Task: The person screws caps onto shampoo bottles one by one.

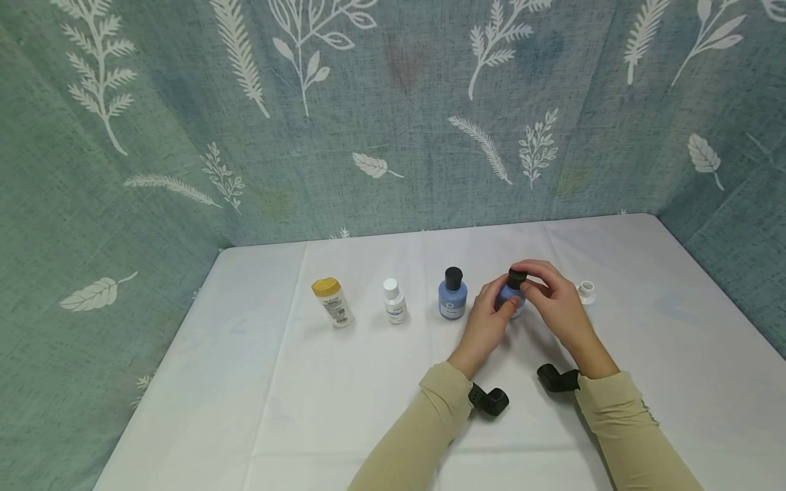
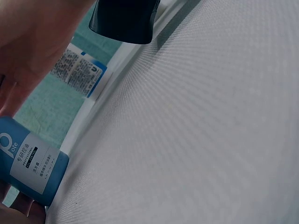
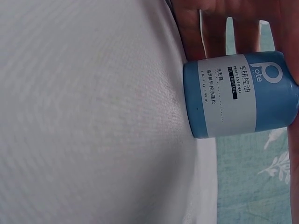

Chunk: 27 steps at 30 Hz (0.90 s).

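Toward the right of the table stands a blue bottle (image 1: 518, 312) with a black cap (image 1: 516, 277) and a pale printed label. My left hand (image 1: 485, 324) grips its body from the left, thumb in front. From the right, my right hand (image 1: 555, 300) pinches the black cap between thumb and fingers. In the right wrist view the same blue bottle (image 3: 229, 95) has its base at the white cloth, with left-hand fingers (image 3: 187, 28) behind it. The left wrist view has the bottle (image 2: 35, 163) at its lower left.
Left of my hands stand a second blue bottle (image 1: 452, 300), a white bottle (image 1: 395, 303) and a white bottle with a yellow cap (image 1: 334, 303). A small white object (image 1: 586, 292) is just right of my right hand. Leaf-patterned green cloth (image 1: 393, 123) rises behind the table.
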Each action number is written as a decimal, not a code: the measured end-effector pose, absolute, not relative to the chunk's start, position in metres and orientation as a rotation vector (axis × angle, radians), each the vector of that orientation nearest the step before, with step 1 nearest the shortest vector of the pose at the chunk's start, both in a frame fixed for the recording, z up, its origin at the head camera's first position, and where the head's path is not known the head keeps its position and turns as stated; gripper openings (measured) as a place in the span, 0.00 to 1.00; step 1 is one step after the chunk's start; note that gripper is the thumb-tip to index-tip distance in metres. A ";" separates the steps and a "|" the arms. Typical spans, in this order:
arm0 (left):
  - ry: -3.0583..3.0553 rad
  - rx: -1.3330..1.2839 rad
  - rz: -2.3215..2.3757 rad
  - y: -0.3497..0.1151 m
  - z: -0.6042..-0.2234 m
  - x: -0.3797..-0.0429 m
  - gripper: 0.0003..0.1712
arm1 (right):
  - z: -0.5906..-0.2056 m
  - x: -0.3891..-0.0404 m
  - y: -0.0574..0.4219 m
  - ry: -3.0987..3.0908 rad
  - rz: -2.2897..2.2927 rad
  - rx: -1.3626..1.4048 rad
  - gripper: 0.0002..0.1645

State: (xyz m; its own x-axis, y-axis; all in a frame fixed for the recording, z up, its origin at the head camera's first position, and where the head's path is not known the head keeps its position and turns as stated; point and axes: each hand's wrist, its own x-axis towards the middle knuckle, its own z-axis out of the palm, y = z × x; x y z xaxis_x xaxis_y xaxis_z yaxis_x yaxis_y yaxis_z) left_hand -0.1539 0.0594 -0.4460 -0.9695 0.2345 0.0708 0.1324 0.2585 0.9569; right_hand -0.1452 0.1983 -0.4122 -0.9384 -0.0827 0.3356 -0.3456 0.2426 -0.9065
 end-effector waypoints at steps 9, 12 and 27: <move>2.418 0.353 1.835 0.060 -0.445 -0.154 0.26 | -0.396 -0.137 0.193 -2.320 1.737 0.416 0.18; 2.414 0.346 1.833 0.060 -0.445 -0.154 0.26 | -0.392 -0.135 0.191 -2.340 1.743 0.399 0.19; 2.427 0.333 1.819 0.060 -0.445 -0.154 0.26 | -0.411 -0.145 0.198 -2.328 1.788 0.391 0.19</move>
